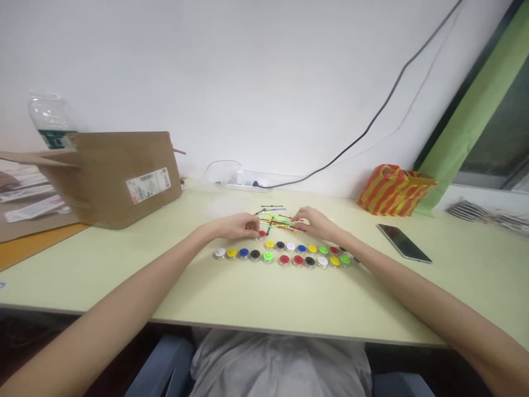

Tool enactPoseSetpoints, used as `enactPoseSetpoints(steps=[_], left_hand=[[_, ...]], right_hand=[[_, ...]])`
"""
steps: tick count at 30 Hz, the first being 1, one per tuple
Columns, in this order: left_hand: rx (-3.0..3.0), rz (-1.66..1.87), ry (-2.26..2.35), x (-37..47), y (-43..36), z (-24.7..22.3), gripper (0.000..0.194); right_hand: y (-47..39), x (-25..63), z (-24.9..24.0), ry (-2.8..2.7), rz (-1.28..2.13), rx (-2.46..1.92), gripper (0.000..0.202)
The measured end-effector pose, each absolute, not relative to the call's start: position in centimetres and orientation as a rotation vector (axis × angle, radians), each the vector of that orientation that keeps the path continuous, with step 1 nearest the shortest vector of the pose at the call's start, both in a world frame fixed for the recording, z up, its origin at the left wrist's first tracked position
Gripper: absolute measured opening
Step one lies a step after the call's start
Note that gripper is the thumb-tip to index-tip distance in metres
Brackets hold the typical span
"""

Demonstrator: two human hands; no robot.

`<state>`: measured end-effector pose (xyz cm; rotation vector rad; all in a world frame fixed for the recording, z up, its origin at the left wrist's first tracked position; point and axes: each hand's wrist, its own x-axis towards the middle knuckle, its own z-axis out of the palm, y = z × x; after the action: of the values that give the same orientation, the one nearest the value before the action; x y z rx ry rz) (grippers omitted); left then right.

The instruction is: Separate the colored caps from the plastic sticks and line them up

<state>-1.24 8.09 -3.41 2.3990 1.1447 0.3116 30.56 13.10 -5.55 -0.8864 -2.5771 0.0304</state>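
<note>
Several thin coloured sticks [279, 221] lie in a loose pile on the pale table between my hands. My left hand [243, 226] is at the pile's left side, its fingers curled together beside a small round container with a red top [262, 235]; what they hold, if anything, is too small to name. At the right edge of the pile, my right hand [311, 221] has its thumb and forefinger apart, close to the stick ends. Nearer the body, small clear round containers with white, yellow [232, 253], blue, black, green and red tops stand in two rows, partly hidden by my right forearm.
An open cardboard box [119, 182] and a plastic bottle [52, 121] are at the left. A power strip [243, 186] lies by the wall, its black cable rising right. On the right are a striped bag [394, 190], a phone [404, 243] and a green curtain [475, 121].
</note>
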Motion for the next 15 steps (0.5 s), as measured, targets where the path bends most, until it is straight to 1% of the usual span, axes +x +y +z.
enactPoseSetpoints(steps=[3, 8, 12, 15], left_hand=[[2.416, 0.347, 1.164, -0.9, 7.9, -3.6, 0.03], [2.465, 0.318, 1.203, -0.4, 7.2, -3.1, 0.027], [2.465, 0.316, 1.25, -0.7, 7.5, -3.3, 0.025], [2.471, 0.348, 1.307, -1.4, 8.1, -3.9, 0.025]], right_hand=[[14.2, 28.6, -5.5, -2.597, 0.101, -0.846, 0.013], [14.6, 25.8, -5.5, -2.64, 0.032, -0.834, 0.008], [14.5, 25.4, -5.2, -2.627, 0.004, -0.879, 0.011], [14.0, 26.4, -4.5, -2.537, 0.053, -0.859, 0.012]])
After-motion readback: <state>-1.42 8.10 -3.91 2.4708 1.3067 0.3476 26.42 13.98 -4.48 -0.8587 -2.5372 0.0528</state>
